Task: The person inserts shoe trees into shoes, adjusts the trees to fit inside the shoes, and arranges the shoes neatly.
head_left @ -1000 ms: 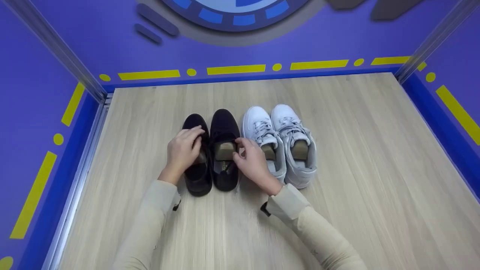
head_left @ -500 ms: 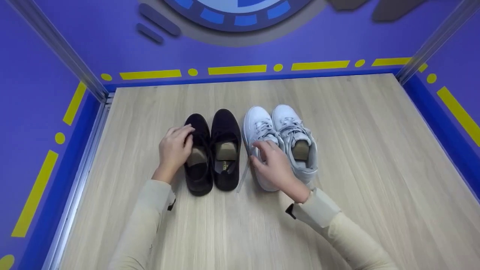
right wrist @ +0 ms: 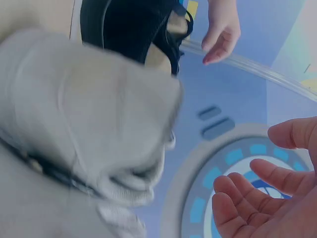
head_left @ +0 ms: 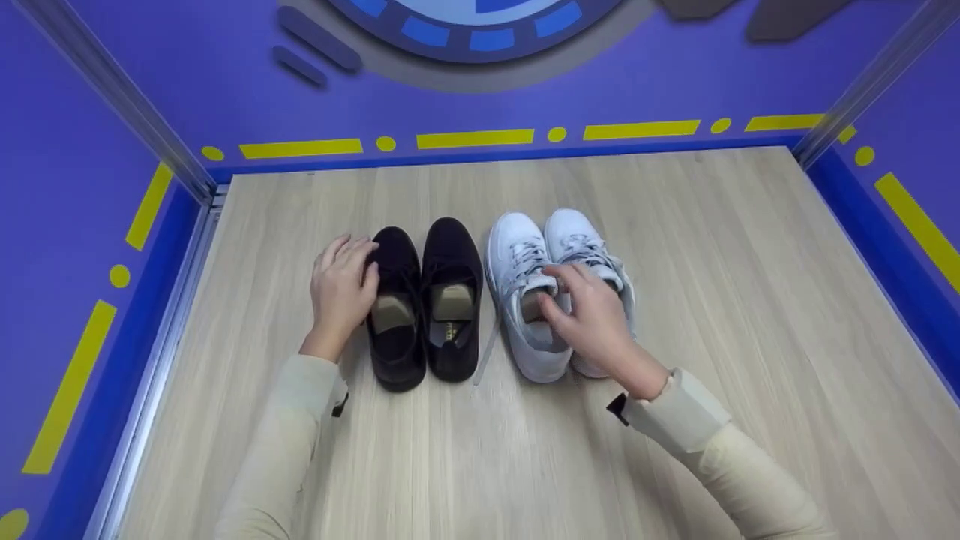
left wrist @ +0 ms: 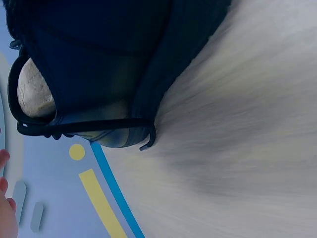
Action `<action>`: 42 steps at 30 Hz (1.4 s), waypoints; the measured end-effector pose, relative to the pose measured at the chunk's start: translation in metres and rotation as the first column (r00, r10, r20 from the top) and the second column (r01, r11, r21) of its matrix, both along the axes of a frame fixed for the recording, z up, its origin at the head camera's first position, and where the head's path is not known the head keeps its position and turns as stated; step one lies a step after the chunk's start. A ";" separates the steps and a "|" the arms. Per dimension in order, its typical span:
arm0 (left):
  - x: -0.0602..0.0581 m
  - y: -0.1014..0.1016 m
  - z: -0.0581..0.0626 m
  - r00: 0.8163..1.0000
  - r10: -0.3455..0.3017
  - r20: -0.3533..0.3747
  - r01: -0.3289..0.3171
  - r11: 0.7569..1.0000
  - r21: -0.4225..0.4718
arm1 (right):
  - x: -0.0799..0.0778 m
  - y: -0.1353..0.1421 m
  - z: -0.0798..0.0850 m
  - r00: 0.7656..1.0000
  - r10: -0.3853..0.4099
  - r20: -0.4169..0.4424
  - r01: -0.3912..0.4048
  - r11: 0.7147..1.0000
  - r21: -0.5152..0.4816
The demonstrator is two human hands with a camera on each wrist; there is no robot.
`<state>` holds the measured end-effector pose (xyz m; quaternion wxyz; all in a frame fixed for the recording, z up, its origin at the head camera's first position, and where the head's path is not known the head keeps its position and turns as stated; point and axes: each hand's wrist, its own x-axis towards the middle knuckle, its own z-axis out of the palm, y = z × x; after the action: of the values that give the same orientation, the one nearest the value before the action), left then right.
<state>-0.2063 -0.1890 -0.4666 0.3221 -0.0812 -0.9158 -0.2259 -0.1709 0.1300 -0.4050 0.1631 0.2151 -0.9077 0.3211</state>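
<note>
Two black shoes stand side by side, the left black shoe (head_left: 395,251) and the right black shoe (head_left: 450,247), toes pointing away. My left hand (head_left: 341,285) is at the outer side of the left one, fingers relaxed and extended, thumb near its opening. In the left wrist view this black shoe (left wrist: 114,59) fills the top, a lace across it. To the right stand two white sneakers, the left sneaker (head_left: 510,232) and the right sneaker (head_left: 568,225). My right hand (head_left: 596,311) hovers over them, fingers loosely bent and holding nothing; it partly covers the right sneaker.
Tan filler (head_left: 453,302) sits inside the shoes. A thin grey lace-like strip (head_left: 487,356) lies on the wooden tabletop (head_left: 465,465) between the pairs. Blue panels (head_left: 645,75) with yellow marks border the back and sides.
My right hand has moved from the right black shoe rightward over the white sneakers. My left hand has drawn leftward off the left black shoe to its outer side. The shoes stay in place.
</note>
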 end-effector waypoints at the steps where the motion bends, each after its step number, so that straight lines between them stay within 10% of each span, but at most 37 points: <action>1: 0.000 -0.001 0.000 1.000 0.007 0.009 -0.007 1.000 0.002 | -0.002 0.003 0.002 1.000 -0.004 -0.004 0.004 1.000 0.004; 19: -0.004 -0.025 -0.002 0.991 0.091 0.094 -0.087 0.995 -0.050 | -0.036 0.046 0.006 0.988 -0.108 0.109 0.099 0.991 0.086; 27: -0.007 -0.033 -0.002 0.983 0.128 0.134 -0.115 0.988 -0.104 | -0.063 0.072 -0.003 0.989 -0.147 0.015 0.144 0.981 0.128; 33: -0.010 -0.037 -0.002 0.974 0.147 0.170 -0.128 0.984 -0.121 | -0.085 0.096 -0.020 0.968 -0.237 -0.086 0.249 0.951 0.181; 42: -0.012 -0.041 -0.006 0.947 0.183 0.265 -0.151 0.979 -0.138 | -0.104 0.131 -0.041 0.909 -0.418 -0.001 0.403 0.878 0.259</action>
<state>-0.2181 -0.2297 -0.4727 0.2038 0.0105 -0.9669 -0.1535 -0.2748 0.2613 -0.4463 0.1734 0.0280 -0.9703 0.1665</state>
